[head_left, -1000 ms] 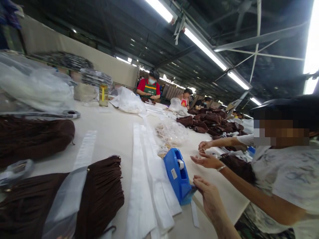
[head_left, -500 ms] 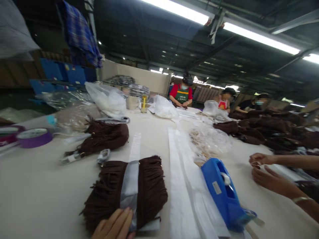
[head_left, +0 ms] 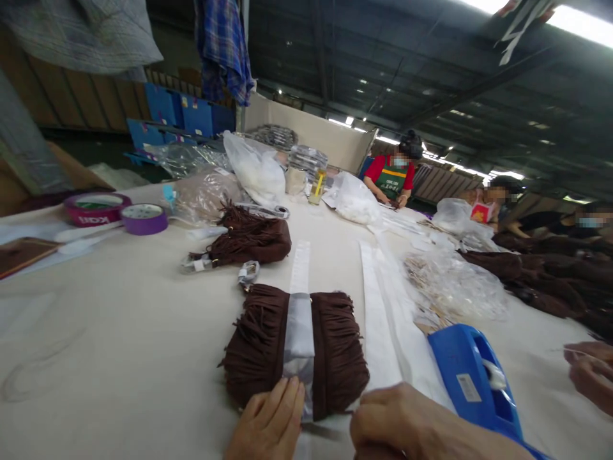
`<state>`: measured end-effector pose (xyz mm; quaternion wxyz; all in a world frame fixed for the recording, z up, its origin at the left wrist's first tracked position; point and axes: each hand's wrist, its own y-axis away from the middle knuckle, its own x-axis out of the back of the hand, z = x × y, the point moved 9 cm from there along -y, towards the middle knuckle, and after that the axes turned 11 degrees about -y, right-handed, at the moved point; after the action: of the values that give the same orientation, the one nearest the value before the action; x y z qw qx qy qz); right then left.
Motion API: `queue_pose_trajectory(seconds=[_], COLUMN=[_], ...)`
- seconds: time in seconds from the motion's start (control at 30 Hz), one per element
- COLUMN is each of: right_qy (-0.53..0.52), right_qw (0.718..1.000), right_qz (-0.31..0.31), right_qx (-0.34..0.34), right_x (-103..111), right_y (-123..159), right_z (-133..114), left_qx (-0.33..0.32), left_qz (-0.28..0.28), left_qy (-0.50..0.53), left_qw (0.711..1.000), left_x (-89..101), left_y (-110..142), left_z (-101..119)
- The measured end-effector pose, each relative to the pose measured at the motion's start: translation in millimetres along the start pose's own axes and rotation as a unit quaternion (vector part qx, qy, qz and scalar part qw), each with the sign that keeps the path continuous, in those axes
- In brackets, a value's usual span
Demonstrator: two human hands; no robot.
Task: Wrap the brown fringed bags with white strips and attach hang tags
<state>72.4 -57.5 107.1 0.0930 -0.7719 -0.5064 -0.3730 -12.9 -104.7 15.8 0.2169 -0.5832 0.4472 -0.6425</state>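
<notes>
A dark brown fringed bag [head_left: 338,351] lies on the table with a pale translucent strip [head_left: 300,332] across its middle. My left hand [head_left: 271,418] rests on the strip at the bag's near edge, fingers together and laid flat. Just beyond the bag's near right corner, my right hand [head_left: 397,418] is closed with its fingers curled under; whatever it pinches is hidden. A wrapped metal clasp [head_left: 248,273] sits at the bag's far left corner. To the right of my right hand stands a blue tape dispenser [head_left: 472,377].
Another brown fringed bag [head_left: 265,237] lies farther back. White strips [head_left: 383,306] run along the right, beside a clear plastic bag [head_left: 464,287]. Tape rolls [head_left: 144,219] sit at the left. A co-worker's hands [head_left: 591,370] are at the right edge; another person [head_left: 393,176] works across the table.
My right hand has come into view beside the bag. The view has swung left, so things appear farther right. My left hand stays on the strip.
</notes>
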Motion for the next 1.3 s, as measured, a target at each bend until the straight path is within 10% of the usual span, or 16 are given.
queue_pose_trajectory(seconds=[0.2,0.4,0.67,0.9,1.3], right_qy=[-0.033,-0.144,-0.081,0.209,0.357], right_qw=[0.993,0.977,0.969,0.967,0.927], right_qz=[-0.111,-0.143,-0.227,-0.144,-0.065], right_qx=[-0.001,-0.069,-0.062,-0.020,-0.098], right_x=[-5,-6,-16,-10,-5], right_y=[-80,-93,-99,-127,-129], right_z=[15,47,32,38,41], left_qx=[-0.009,0.001,0.010,0.025,0.014], left_qz=[-0.009,0.016,-0.005,-0.002,-0.011], left_qy=[-0.010,-0.022,-0.016,-0.014,-0.010], left_qw=[1.000,1.000,1.000,1.000,1.000], left_x=[-1.0,1.1,0.1,1.4,-2.5], left_y=[-2,-5,-5,-8,-6], left_z=[0,-3,-5,-8,-6])
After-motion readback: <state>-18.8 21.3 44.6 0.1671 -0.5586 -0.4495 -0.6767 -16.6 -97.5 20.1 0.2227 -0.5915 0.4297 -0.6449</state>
